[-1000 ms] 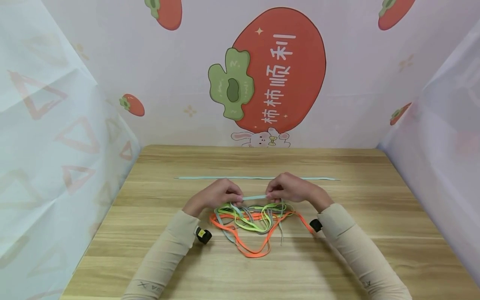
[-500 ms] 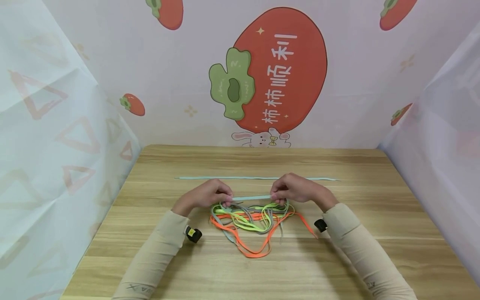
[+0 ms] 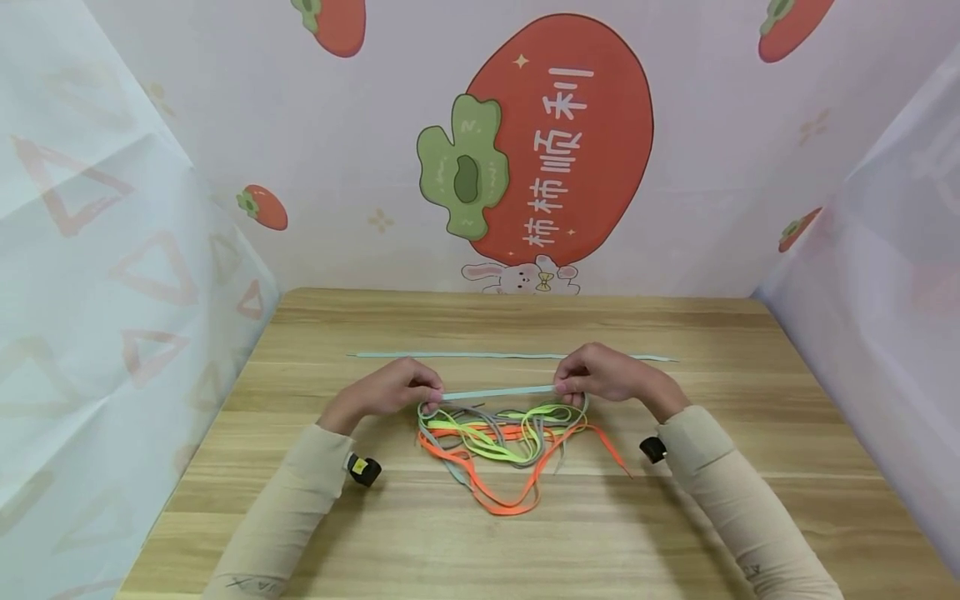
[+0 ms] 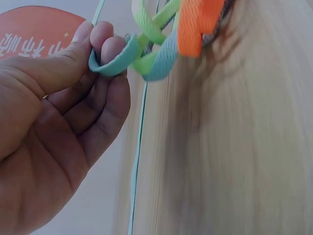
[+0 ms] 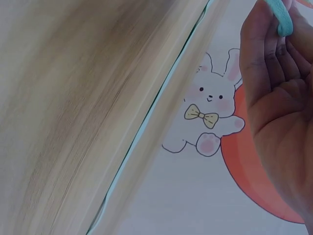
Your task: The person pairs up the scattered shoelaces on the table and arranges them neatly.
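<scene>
Fingertips of the right hand (image 3: pixel 609 375) are cut off at the top edge of the right wrist view. Part of the far lace (image 3: pixel 465 356) is covered by that hand in the head view. Where the held lace (image 3: pixel 498 392) joins the tangle (image 3: pixel 491 452) cannot be made out; its ends cannot be told from the loops. Both sleeves (image 3: pixel 281 508) are cut off at the near edge.

Count: two hands; two black wrist devices (image 3: pixel 365 471); one far lace, light blue, laid nearly straight left to right on the tabletop (image 3: pixel 525 562). In the tangle four colours are seen: lime, orange, grey, light blue. The number of laces there cannot be told.

The held lace, light blue, is stretched near-level between the hands, just beyond the tangle and nearer than the far lace. Its left part is pinched between thumb and fingers of the left hand (image 3: pixel 386 388), a short loop hanging below; its right part is pinched likewise by the right hand. Hands are held well apart, wrists bent, knuckles up, forearms angled in from near left and near right.
</scene>
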Motion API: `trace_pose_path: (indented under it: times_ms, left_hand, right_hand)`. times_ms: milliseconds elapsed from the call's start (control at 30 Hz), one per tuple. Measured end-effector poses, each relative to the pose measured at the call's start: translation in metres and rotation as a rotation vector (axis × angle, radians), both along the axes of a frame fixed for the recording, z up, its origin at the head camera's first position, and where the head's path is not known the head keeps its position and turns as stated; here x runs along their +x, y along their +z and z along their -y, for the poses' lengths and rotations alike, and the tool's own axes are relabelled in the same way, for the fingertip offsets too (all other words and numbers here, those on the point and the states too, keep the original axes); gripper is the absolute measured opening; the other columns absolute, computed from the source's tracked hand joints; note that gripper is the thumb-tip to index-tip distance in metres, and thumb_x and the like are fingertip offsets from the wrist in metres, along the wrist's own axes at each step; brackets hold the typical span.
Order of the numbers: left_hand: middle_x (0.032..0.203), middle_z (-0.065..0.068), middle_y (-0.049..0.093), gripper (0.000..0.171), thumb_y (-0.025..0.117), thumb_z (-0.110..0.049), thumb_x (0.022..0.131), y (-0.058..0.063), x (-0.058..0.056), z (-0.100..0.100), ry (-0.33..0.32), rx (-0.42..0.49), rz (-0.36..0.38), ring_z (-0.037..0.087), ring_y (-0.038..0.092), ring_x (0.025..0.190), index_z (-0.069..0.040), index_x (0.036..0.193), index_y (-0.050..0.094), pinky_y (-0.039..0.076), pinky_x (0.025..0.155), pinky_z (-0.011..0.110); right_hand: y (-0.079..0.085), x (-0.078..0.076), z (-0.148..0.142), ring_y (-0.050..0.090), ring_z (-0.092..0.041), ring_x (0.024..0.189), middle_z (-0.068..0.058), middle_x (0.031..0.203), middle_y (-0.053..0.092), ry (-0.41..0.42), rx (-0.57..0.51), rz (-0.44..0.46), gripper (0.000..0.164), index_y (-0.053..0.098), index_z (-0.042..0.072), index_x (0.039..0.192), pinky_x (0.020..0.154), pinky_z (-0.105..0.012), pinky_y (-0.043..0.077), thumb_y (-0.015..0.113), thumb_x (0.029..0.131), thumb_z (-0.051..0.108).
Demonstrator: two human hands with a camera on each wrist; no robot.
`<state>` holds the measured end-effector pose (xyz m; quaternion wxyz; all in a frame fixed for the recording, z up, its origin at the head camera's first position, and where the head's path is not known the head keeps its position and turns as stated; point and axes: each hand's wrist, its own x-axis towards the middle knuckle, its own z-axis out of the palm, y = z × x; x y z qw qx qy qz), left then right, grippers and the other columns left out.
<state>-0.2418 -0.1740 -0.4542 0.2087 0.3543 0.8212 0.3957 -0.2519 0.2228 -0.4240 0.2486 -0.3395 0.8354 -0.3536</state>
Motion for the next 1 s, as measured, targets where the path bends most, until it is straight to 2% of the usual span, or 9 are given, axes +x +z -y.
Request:
trace_pose_path:
  times_ms: [167, 367, 600, 867, 1000]
  left_hand:
    - [0.079, 0.004, 0.065, 0.024, 0.061, -0.011, 0.108, 0.001, 0.003, 0.01, 0.001, 0.004, -0.024, 0.015, 0.059, 0.075, -0.006, 0.086, 0.072, 0.052, 0.073, 0.028]
    - [0.082, -0.003, 0.066, 0.021, 0.062, -0.013, 0.107, 0.004, 0.005, 0.022, 0.044, -0.042, -0.054, 0.014, 0.061, 0.077, -0.01, 0.089, 0.072, 0.052, 0.074, 0.025]
    - [0.083, -0.002, 0.066, 0.02, 0.064, -0.015, 0.107, 0.004, 0.006, 0.038, 0.075, -0.044, -0.039, 0.014, 0.061, 0.079, -0.011, 0.09, 0.074, 0.052, 0.073, 0.025]
    - [0.081, 0.0, 0.065, 0.022, 0.063, -0.013, 0.107, 0.003, 0.01, 0.058, 0.079, -0.032, -0.011, 0.013, 0.059, 0.077, -0.003, 0.09, 0.073, 0.051, 0.072, 0.024]
    - [0.08, -0.001, 0.064, 0.021, 0.063, -0.013, 0.106, 0.003, 0.012, 0.066, 0.083, -0.038, -0.015, 0.012, 0.058, 0.076, -0.003, 0.09, 0.072, 0.05, 0.072, 0.023]
  right_hand:
    - [0.0, 0.0, -0.007, 0.068, -0.013, 0.073, -0.001, 0.081, 0.072, -0.013, -0.004, -0.001, 0.017, 0.077, 0.007, 0.095, 0.071, -0.034, 0.062, 0.066, 0.105, 0.015]
    - [-0.003, 0.001, -0.017, 0.068, -0.012, 0.074, -0.006, 0.083, 0.073, -0.034, -0.01, 0.01, 0.017, 0.076, 0.006, 0.095, 0.071, -0.032, 0.061, 0.065, 0.106, 0.014]
    - [0.0, 0.002, -0.027, 0.07, -0.013, 0.076, -0.008, 0.086, 0.074, -0.064, -0.015, 0.026, 0.018, 0.075, -0.003, 0.1, 0.072, -0.03, 0.062, 0.065, 0.106, 0.011]
    - [0.0, 0.005, -0.037, 0.07, -0.013, 0.077, -0.02, 0.09, 0.073, -0.089, -0.023, 0.039, 0.02, 0.074, -0.006, 0.102, 0.073, -0.031, 0.062, 0.064, 0.106, 0.01]
    - [-0.001, 0.005, -0.043, 0.07, -0.013, 0.077, -0.019, 0.089, 0.073, -0.097, -0.014, 0.028, 0.019, 0.073, -0.005, 0.1, 0.074, -0.03, 0.062, 0.064, 0.106, 0.01]
